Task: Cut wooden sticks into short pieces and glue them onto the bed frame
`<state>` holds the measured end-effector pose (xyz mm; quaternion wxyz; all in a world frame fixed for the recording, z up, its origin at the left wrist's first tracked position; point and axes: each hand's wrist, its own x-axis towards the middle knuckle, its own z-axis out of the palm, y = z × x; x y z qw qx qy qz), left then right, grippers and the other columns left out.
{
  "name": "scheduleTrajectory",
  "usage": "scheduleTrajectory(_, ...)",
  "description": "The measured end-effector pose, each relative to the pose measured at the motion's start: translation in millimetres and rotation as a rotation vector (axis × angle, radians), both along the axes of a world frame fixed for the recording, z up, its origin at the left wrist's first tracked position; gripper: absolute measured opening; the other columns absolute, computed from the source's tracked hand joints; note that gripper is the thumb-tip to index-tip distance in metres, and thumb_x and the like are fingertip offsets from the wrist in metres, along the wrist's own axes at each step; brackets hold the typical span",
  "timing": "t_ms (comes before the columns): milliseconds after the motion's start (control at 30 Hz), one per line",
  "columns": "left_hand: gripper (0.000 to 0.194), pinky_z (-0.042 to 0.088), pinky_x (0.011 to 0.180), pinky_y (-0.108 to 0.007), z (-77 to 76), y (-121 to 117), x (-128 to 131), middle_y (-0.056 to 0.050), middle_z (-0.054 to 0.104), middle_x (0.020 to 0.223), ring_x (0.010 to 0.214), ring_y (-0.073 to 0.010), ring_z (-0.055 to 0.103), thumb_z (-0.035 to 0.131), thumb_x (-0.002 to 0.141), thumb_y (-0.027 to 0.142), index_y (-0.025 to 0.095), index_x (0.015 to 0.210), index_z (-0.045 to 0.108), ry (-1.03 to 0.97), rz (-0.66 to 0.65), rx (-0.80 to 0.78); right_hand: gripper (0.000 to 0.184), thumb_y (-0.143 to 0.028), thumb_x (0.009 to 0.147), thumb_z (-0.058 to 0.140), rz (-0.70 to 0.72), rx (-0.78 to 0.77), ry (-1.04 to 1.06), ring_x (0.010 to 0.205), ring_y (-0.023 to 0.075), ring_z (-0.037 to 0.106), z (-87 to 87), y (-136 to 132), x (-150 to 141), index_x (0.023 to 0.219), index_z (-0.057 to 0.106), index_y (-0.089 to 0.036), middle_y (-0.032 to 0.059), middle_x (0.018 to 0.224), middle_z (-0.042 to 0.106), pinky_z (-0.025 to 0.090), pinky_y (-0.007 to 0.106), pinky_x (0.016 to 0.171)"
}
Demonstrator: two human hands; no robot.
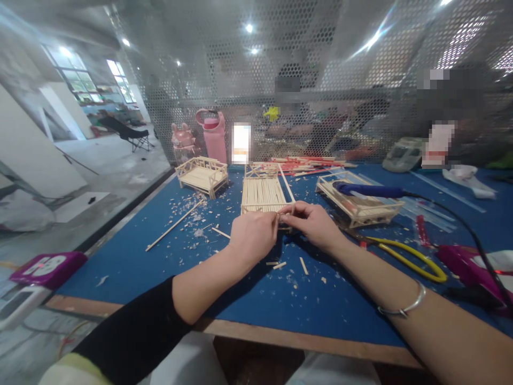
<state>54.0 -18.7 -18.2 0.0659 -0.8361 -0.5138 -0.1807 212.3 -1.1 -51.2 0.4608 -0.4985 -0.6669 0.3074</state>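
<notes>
In the middle of the table is a miniature bench or bed built of thin wooden sticks, with a slatted top and raised rails. At its near edge, my left hand is closed, fingers pinched together by the front rail; what they grip is hidden. My right hand meets it at the near right corner, thumb and forefinger pinching the wooden frame there. The fingertips of both hands almost touch. A similar finished-looking stick bench stands to the left. Another stick model sits on the right, with a blue-handled corded tool resting across it.
Yellow-handled pliers or cutters lie right of my right hand. A loose stick and scattered offcuts litter the blue tabletop. Red and plain sticks are piled at the back, before a perforated metal screen; people sit beyond it.
</notes>
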Motion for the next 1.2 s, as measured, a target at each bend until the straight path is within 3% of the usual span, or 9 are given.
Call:
scheduleTrajectory(200, 0.027, 0.048, 0.059, -0.031, 1.7, -5.1, -5.2, -0.007, 0.073, 0.077, 0.069, -0.0228, 0.068, 0.045, 0.084, 0.023, 0.019, 0.085, 0.072, -0.079, -0.009, 0.033, 0.027, -0.030, 0.063, 0.061, 0.000, -0.012, 0.028, 0.061, 0.0135, 0.048, 0.1, -0.3, 0.9, 0.085, 0.069, -0.017, -0.0012, 0.068, 0.054, 0.042, 0.033, 0.065)
scheduleTrajectory(333, 0.028, 0.050, 0.064, -0.029, 8.0, -0.3, -22.4, -0.006, 0.074, 0.078, 0.067, -0.0177, 0.066, 0.048, 0.080, 0.021, 0.018, 0.093, 0.072, -0.370, -0.096, 0.185, 0.022, -0.021, 0.061, 0.057, -0.006, -0.016, 0.031, 0.060, 0.0135, 0.047, 0.5, -1.1, 2.0, 0.080, 0.068, -0.019, -0.0017, 0.066, 0.053, 0.041, 0.033, 0.063)
scheduleTrajectory(467, 0.031, 0.048, 0.061, -0.026, 12.7, 18.7, -39.8, -0.004, 0.069, 0.073, 0.061, -0.0123, 0.059, 0.046, 0.081, 0.019, 0.016, 0.103, 0.068, -0.664, -0.144, 0.270, 0.023, -0.027, 0.062, 0.062, -0.020, -0.020, 0.019, 0.058, 0.0129, 0.043, 2.4, -2.8, 0.6, 0.082, 0.068, -0.019, -0.0032, 0.063, 0.048, 0.039, 0.032, 0.061)
scheduleTrajectory(567, 0.047, 0.049, 0.066, -0.026, 9.5, 33.9, -45.2, -0.005, 0.068, 0.089, 0.075, -0.0132, 0.061, 0.050, 0.077, 0.017, 0.015, 0.124, 0.052, -0.731, -0.237, 0.146, 0.026, -0.036, 0.062, 0.066, -0.042, -0.012, -0.001, 0.057, 0.0129, 0.042, 4.8, -3.7, -1.8, 0.081, 0.068, -0.019, -0.0037, 0.062, 0.046, 0.039, 0.033, 0.060)
scheduleTrajectory(667, 0.068, 0.050, 0.069, -0.027, 3.3, 41.0, -45.4, -0.010, 0.067, 0.104, 0.084, -0.0157, 0.062, 0.054, 0.073, 0.014, 0.014, 0.138, 0.033, -0.686, -0.328, -0.111, 0.027, -0.041, 0.061, 0.068, -0.058, 0.002, -0.027, 0.057, 0.0134, 0.042, 6.6, -3.8, -4.2, 0.077, 0.067, -0.019, -0.0040, 0.060, 0.044, 0.038, 0.033, 0.060)
scheduleTrajectory(833, 0.079, 0.052, 0.065, -0.026, -1.5, 38.9, -42.7, -0.012, 0.068, 0.097, 0.079, -0.0166, 0.064, 0.055, 0.071, 0.008, 0.012, 0.142, 0.022, -0.679, -0.340, -0.402, 0.026, -0.043, 0.063, 0.065, -0.070, 0.026, -0.068, 0.058, 0.0144, 0.044, 7.2, -2.9, -5.7, 0.074, 0.068, -0.020, -0.0021, 0.062, 0.047, 0.036, 0.033, 0.061)
scheduleTrajectory(1200, 0.081, 0.052, 0.065, -0.028, -2.7, 39.5, -42.0, -0.010, 0.069, 0.089, 0.075, -0.0168, 0.064, 0.053, 0.069, 0.010, 0.011, 0.143, 0.019, -0.686, -0.353, -0.407, 0.029, -0.049, 0.066, 0.063, -0.071, 0.038, -0.100, 0.058, 0.0149, 0.045, 6.8, -2.4, -4.9, 0.070, 0.067, -0.020, 0.0006, 0.063, 0.053, 0.036, 0.032, 0.059)
